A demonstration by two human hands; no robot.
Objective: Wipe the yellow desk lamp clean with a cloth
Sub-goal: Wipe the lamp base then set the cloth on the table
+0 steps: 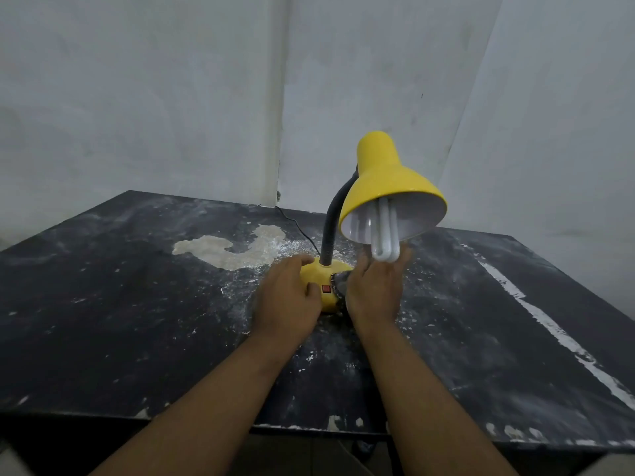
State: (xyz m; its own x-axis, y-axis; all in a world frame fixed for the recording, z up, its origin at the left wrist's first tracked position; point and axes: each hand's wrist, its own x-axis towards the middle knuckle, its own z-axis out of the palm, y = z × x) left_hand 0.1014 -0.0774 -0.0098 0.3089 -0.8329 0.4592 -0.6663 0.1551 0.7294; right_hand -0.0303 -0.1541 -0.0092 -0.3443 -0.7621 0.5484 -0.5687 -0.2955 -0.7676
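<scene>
The yellow desk lamp (388,180) stands mid-table, its shade tilted toward me with a white bulb (386,235) showing. A grey flexible neck (330,228) rises from the round yellow base (318,274), which carries a red switch (326,288). My left hand (287,297) rests on the left side of the base, fingers curved over it. My right hand (374,290) presses a dark cloth (340,285) against the right side of the base; most of the cloth is hidden under the palm.
The black table (137,321) is scuffed with white dust and a pale peeled patch (233,250) left of the lamp. A black cord (295,223) runs back from the base to the white wall (171,97). The table's front edge is close to me.
</scene>
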